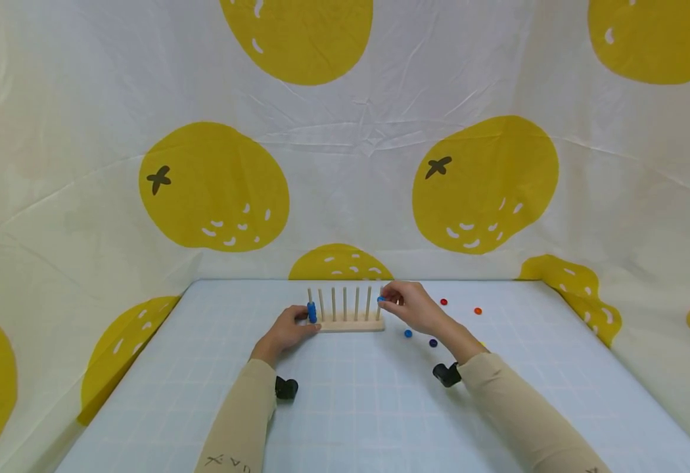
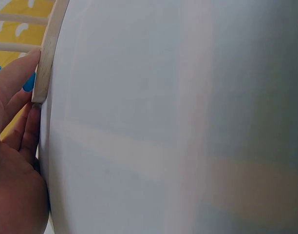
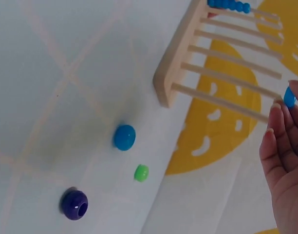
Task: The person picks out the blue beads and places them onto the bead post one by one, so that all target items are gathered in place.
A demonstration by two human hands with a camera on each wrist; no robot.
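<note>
A wooden rack [image 1: 351,326] with a row of upright pegs stands on the table. Several blue beads [image 1: 312,312] are stacked on its leftmost peg. My left hand [image 1: 286,332] grips the left end of the base, thumb on the front and fingers behind; in the left wrist view the thumb lies on the base beside a peg. Between thumb and fingertips, my right hand [image 1: 413,305] pinches a blue bead [image 3: 289,97] at the top of the rightmost peg. The middle pegs carry no beads.
Loose beads lie on the table right of the rack: a blue one [image 1: 408,334], a purple one [image 1: 433,343], a red one [image 1: 443,301], an orange one [image 1: 478,311] and a green one [image 3: 141,173]. A fruit-printed cloth [image 1: 345,197] hangs behind the table.
</note>
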